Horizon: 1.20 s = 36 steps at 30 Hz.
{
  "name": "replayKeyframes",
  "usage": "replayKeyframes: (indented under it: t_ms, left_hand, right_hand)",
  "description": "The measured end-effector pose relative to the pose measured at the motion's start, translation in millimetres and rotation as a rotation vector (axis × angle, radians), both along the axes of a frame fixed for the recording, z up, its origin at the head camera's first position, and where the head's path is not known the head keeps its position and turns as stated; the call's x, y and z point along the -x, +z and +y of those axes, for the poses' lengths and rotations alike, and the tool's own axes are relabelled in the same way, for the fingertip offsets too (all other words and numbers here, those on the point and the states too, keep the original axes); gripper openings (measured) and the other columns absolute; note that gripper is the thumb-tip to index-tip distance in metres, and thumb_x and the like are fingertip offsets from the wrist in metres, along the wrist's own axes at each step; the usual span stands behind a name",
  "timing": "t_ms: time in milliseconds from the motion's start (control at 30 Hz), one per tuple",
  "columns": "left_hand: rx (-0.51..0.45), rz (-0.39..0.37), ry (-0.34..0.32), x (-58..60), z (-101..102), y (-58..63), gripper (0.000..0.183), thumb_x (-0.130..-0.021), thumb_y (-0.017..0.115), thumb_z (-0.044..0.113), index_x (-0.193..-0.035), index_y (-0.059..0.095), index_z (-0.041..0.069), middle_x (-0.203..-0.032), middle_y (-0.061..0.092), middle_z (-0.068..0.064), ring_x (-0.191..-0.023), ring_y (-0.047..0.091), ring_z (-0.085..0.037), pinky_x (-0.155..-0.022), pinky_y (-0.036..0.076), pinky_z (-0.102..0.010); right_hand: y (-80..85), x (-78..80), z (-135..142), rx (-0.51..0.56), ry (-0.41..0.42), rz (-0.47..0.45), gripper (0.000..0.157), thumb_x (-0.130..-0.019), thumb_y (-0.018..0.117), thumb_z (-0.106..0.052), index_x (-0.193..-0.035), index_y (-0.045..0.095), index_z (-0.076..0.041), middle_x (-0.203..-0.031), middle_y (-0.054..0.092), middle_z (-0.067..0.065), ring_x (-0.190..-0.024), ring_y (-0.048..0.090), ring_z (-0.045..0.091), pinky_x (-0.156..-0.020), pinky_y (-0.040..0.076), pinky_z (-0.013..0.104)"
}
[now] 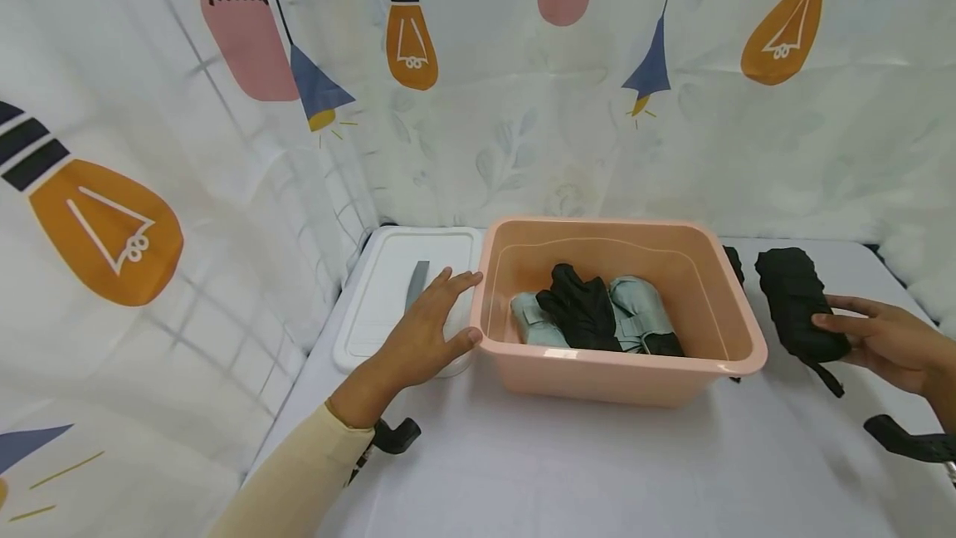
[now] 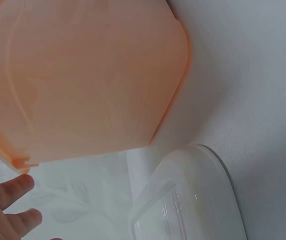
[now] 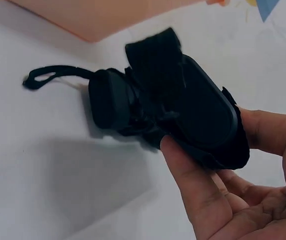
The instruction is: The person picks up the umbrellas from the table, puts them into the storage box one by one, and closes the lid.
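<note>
My right hand [image 1: 885, 343] grips a black folded umbrella [image 1: 795, 301] to the right of the peach tub, thumb on one side and fingers on the other. A wrist strap [image 1: 825, 376] hangs from its near end. In the right wrist view the umbrella [image 3: 202, 110] shows a smooth oval end between the fingers. My left hand [image 1: 421, 330] touches the left rim of the peach tub [image 1: 620, 380] with fingers spread and fairly straight. In the left wrist view the fingertips [image 2: 25, 182] are right at the rim's corner. Inside the tub lie a crumpled black bundle [image 1: 578, 305] and grey-green folded bundles [image 1: 641, 305].
Left of the tub stands a white lidded container [image 1: 373, 305] with a grey strip [image 1: 417, 282] on top. Another black item [image 1: 734, 262] shows partly behind the tub's right wall. White table cloth [image 1: 568, 471] lies underneath, and a patterned curtain [image 1: 508, 131] hangs behind.
</note>
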<state>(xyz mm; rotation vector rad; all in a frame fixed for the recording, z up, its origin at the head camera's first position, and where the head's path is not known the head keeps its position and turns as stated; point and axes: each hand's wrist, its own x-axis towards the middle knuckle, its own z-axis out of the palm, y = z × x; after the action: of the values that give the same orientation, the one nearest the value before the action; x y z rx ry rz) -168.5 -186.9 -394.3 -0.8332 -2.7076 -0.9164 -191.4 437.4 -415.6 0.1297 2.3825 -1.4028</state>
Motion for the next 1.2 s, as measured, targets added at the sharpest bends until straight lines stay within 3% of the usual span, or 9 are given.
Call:
replayKeyframes:
  t_ms: [133, 200, 300, 367, 500, 800, 933, 1200]
  left_hand:
    - [-0.003, 0.002, -0.002, -0.1, -0.1, -0.2, 0.092, -0.090, 0.031, 0.087, -0.160, 0.034, 0.027, -0.162, 0.037, 0.003, -0.155, 0.014, -0.032, -0.114, 0.024, -0.067]
    - [-0.002, 0.001, 0.001, -0.1, 0.0, -0.3, 0.092, -0.090, 0.031, 0.087, -0.160, 0.034, 0.028, -0.162, 0.037, 0.003, -0.155, 0.015, -0.032, -0.114, 0.024, -0.068]
    - [0.002, 0.001, 0.006, -0.5, -0.1, -0.5, 0.092, -0.090, 0.030, 0.087, -0.160, 0.034, 0.028, -0.162, 0.036, 0.004, -0.155, 0.015, -0.034, -0.114, 0.025, -0.068]
    - [0.003, 0.003, 0.006, -0.3, -0.2, -0.8, 0.091, -0.090, 0.030, 0.087, -0.160, 0.034, 0.028, -0.162, 0.036, 0.005, -0.154, 0.016, -0.035, -0.113, 0.025, -0.069]
    - [-0.003, 0.009, 0.001, -0.3, 0.0, -0.7, 0.091, -0.091, 0.030, 0.087, -0.160, 0.033, 0.028, -0.162, 0.037, 0.005, -0.154, 0.017, -0.038, -0.112, 0.025, -0.070]
    - [-0.009, -0.007, 0.011, 0.3, 0.2, -2.2, 0.091, -0.090, 0.030, 0.088, -0.160, 0.034, 0.030, -0.161, 0.037, 0.007, -0.154, 0.017, -0.034, -0.111, 0.026, -0.071]
    - [-0.010, -0.002, 0.008, 0.6, 0.3, -2.7, 0.091, -0.090, 0.030, 0.087, -0.160, 0.034, 0.029, -0.161, 0.037, 0.006, -0.154, 0.017, -0.034, -0.112, 0.025, -0.070]
    - [-0.010, -0.005, 0.013, 0.3, 0.3, -2.9, 0.092, -0.090, 0.030, 0.088, -0.160, 0.034, 0.029, -0.161, 0.037, 0.005, -0.154, 0.017, -0.035, -0.112, 0.025, -0.070]
  right_hand:
    - [7.6, -2.7, -4.5, -0.014, -0.003, 0.023, 0.087, -0.111, 0.047, -0.030, -0.151, -0.014, 0.018, -0.148, 0.009, 0.052, -0.087, 0.059, -0.008, -0.077, 0.059, 0.027]
    - [11.5, -3.8, -6.8, -0.027, -0.005, 0.046, 0.087, -0.111, 0.049, -0.029, -0.151, -0.012, 0.018, -0.138, 0.032, 0.048, -0.086, 0.061, -0.005, -0.076, 0.058, 0.026]
    - [16.8, -5.6, -10.1, -0.028, -0.008, 0.080, 0.086, -0.110, 0.051, -0.026, -0.152, -0.009, 0.019, -0.120, 0.056, 0.019, -0.087, 0.065, -0.002, -0.074, 0.058, 0.024]
    - [20.4, -7.0, -12.0, -0.016, -0.013, 0.093, 0.087, -0.109, 0.053, -0.025, -0.152, -0.008, 0.019, -0.112, 0.054, -0.003, -0.087, 0.066, 0.000, -0.073, 0.058, 0.023]
    - [28.0, -10.5, -17.4, 0.009, -0.020, 0.116, 0.086, -0.109, 0.054, -0.023, -0.153, -0.008, 0.018, -0.106, 0.050, -0.019, -0.087, 0.065, -0.002, -0.072, 0.057, 0.022]
    - [45.7, -16.1, -32.5, 0.053, -0.032, 0.160, 0.085, -0.109, 0.052, -0.019, -0.153, -0.012, 0.017, -0.102, 0.053, -0.030, -0.086, 0.065, -0.003, -0.071, 0.056, 0.019]
    - [50.9, -16.9, -38.8, 0.079, -0.031, 0.160, 0.086, -0.109, 0.052, -0.019, -0.154, -0.014, 0.014, -0.108, 0.055, -0.026, -0.088, 0.066, -0.002, -0.072, 0.056, 0.019]
    - [62.8, -19.4, -51.0, 0.199, -0.026, 0.165, 0.083, -0.109, 0.052, -0.013, -0.155, -0.013, 0.011, -0.103, 0.064, -0.024, -0.087, 0.071, 0.006, -0.072, 0.057, 0.020]
